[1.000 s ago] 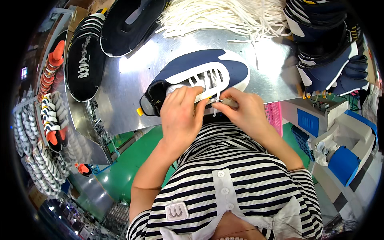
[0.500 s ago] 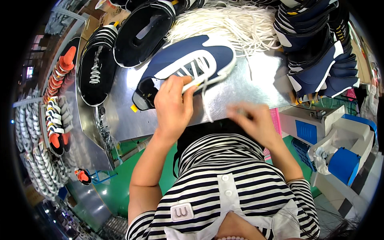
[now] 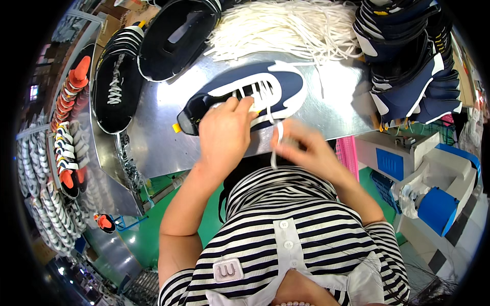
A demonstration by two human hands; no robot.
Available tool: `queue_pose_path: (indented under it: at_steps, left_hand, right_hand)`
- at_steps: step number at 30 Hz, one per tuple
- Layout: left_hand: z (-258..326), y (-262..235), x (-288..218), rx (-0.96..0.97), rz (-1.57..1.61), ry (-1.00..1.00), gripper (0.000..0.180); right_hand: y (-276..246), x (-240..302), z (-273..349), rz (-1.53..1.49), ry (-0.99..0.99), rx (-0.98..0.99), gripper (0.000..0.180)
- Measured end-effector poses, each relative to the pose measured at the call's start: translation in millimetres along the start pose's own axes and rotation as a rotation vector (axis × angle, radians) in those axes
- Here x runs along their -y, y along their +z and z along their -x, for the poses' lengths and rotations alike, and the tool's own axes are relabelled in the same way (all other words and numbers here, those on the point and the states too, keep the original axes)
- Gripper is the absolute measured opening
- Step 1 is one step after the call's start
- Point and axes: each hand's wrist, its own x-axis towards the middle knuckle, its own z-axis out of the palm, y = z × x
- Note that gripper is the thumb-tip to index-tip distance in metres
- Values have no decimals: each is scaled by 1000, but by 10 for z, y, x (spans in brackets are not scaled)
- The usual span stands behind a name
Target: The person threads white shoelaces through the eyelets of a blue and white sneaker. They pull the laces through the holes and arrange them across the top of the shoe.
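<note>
A navy shoe upper (image 3: pixel 293 84) with white trim lies on its side on the metal table, its yellow tab (image 3: pixel 176 127) to the left. White lacing (image 3: pixel 263 92) crosses its opening. My left hand (image 3: pixel 224 130) is closed on the upper's near edge beside the eyelets, fingertips at the lacing. From the near side a loose white shoelace (image 3: pixel 279 133) runs down past the table edge. My right hand (image 3: pixel 303 145), partly blurred, has its thumb and fingers closed around this lace. Its fingertips are just right of the upper.
Behind the upper lies a pile of white laces (image 3: pixel 286 30). Stacked navy uppers (image 3: pixel 408 84) stand at the right. Black uppers (image 3: pixel 117 89) are at the left. The metal table (image 3: pixel 158 148) ends close to my body; a grey and blue machine (image 3: pixel 439 194) stands at the lower right.
My right hand has moved left and up to the loose lace, which it now pinches. The upper has shifted slightly toward me, with my left hand still on it.
</note>
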Motion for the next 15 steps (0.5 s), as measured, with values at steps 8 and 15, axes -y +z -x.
queue_pose_path:
  at_steps: [8,15]
  left_hand:
    - [-118,3,153,124,457,-227,28]
    - [-112,141,90,-8,294,-204,28]
  right_hand:
    - [-6,-93,-695,72,-116,-350,10]
    - [75,-214,-753,147,-214,-415,15]
